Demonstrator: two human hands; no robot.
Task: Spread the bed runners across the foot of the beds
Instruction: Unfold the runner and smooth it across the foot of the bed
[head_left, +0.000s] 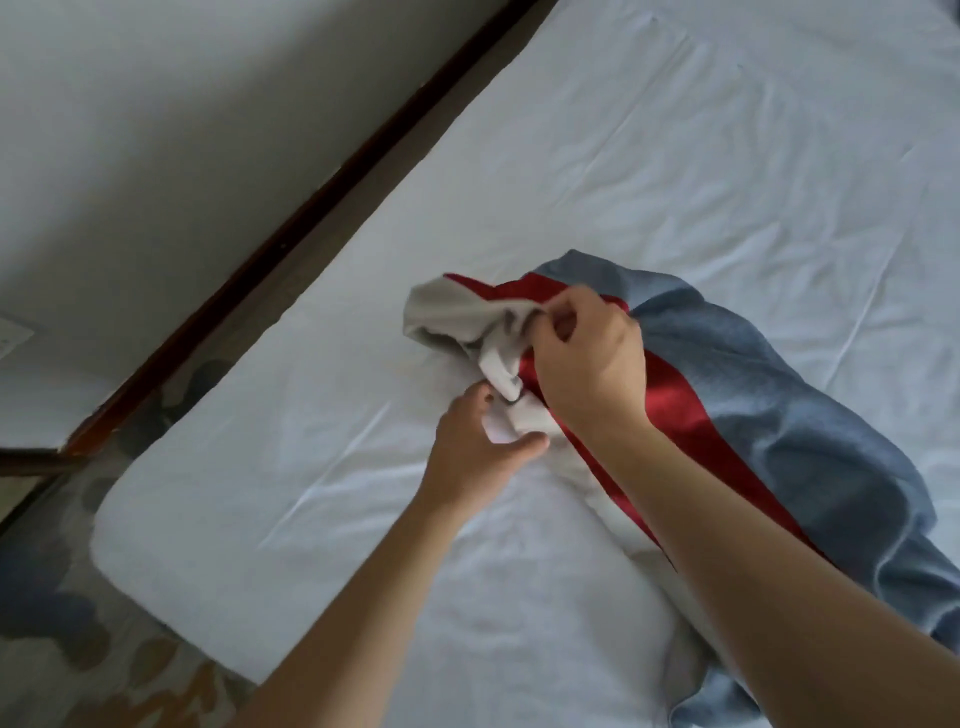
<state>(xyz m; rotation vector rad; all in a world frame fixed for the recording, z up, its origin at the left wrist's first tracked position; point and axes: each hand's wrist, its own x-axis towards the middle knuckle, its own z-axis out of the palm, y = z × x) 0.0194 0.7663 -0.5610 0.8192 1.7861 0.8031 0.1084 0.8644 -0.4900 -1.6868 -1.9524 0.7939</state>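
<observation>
A bed runner (753, 395) lies bunched on the white bed (623, 182). It is blue-grey cloth with a shiny red stripe and a pale grey lining turned out at its near end. My right hand (587, 358) pinches the crumpled lining and red edge from above. Just below it, my left hand (478, 441) grips a lower fold of the same pale lining between thumb and fingers. The runner trails off past my right forearm toward the lower right corner.
The bed's corner (135, 525) sits at the lower left, above a patterned carpet (62, 623). A dark wooden baseboard (291, 244) runs diagonally along a white wall (156, 130). Wrinkled white sheet stretches to the upper right.
</observation>
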